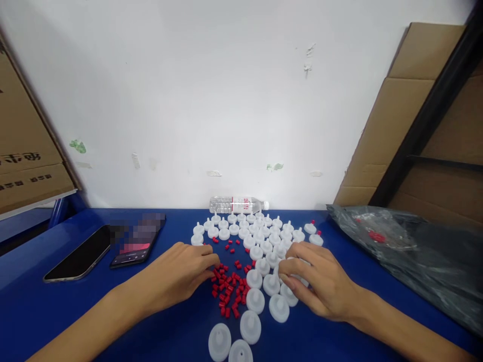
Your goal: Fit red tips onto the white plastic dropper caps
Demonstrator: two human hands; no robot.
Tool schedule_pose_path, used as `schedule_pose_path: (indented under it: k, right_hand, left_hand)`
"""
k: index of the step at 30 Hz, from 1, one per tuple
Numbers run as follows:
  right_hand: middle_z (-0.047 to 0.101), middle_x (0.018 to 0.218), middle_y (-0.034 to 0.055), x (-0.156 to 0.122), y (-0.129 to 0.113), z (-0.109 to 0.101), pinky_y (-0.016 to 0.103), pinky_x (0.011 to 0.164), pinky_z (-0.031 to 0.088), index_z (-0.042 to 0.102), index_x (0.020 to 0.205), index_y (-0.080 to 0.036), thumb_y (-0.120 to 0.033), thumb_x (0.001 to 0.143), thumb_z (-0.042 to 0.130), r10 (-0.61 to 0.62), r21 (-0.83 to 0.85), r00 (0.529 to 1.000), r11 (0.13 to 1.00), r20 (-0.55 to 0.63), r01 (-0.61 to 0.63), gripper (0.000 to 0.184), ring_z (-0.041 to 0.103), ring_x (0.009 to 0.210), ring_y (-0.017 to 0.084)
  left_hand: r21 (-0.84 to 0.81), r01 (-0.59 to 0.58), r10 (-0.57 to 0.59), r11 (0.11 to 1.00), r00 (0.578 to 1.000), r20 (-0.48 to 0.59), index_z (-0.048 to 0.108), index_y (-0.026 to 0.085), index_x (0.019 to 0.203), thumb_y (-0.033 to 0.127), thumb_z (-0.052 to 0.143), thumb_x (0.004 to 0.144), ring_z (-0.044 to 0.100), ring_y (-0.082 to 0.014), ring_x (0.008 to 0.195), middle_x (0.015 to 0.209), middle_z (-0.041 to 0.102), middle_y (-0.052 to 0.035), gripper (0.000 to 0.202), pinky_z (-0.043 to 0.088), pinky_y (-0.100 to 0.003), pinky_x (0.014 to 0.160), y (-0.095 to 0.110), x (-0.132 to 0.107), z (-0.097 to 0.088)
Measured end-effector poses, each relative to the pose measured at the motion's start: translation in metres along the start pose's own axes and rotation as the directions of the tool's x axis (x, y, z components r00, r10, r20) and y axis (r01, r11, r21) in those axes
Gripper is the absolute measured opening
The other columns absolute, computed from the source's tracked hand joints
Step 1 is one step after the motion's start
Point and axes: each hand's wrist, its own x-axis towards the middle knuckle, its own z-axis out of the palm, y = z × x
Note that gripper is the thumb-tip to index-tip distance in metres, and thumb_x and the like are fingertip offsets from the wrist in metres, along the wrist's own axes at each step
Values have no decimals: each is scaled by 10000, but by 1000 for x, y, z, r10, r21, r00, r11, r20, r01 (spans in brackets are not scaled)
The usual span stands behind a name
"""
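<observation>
My left hand [188, 269] is at the left edge of a loose pile of small red caps [229, 289], its thumb and fingers bent together. Whatever lies between those fingertips is too small to make out. Across the pile, my right hand [320, 279] curls over the white plastic discs, thumb and forefinger closing at the stem of one white disc [271, 285]. Its palm hides part of the discs beneath. Many more white discs [255, 301] stand stem-up in a curved cluster. Two discs at the right, one of them a capped disc [316, 239], have red tips.
A clear plastic bottle [237, 204] lies against the white wall. Two phones, one a black phone [81, 254] and one with a lit screen [138, 244], rest at left. A grey plastic bag [388, 251] covers the right side, with a clear bag of red caps [377, 235] on it.
</observation>
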Motion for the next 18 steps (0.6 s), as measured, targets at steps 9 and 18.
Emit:
schedule_pose_path:
  k: [9, 18]
  right_hand:
    - [711, 937, 56, 0, -6, 4, 286, 695, 526, 561, 1127, -184, -201, 948, 592, 15, 30, 999, 999, -41, -14, 182, 688, 794, 165]
    - [709, 924, 64, 3, -10, 7, 290, 674, 527, 563, 1102, -181, -141, 902, 626, -35, 72, 999, 997, -25, 36, 213, 680, 805, 170]
  left_hand:
    - [-47, 7, -6, 999, 1000, 17, 655, 224, 986, 146, 531, 982, 694, -174, 779, 913, 686, -12, 147, 372, -282, 600, 1, 1, 5]
    - [-18, 15, -14, 1000, 999, 37, 617, 210, 955, 192, 526, 1005, 656, -179, 750, 923, 674, -13, 106, 326, -290, 589, -3, 1, 11]
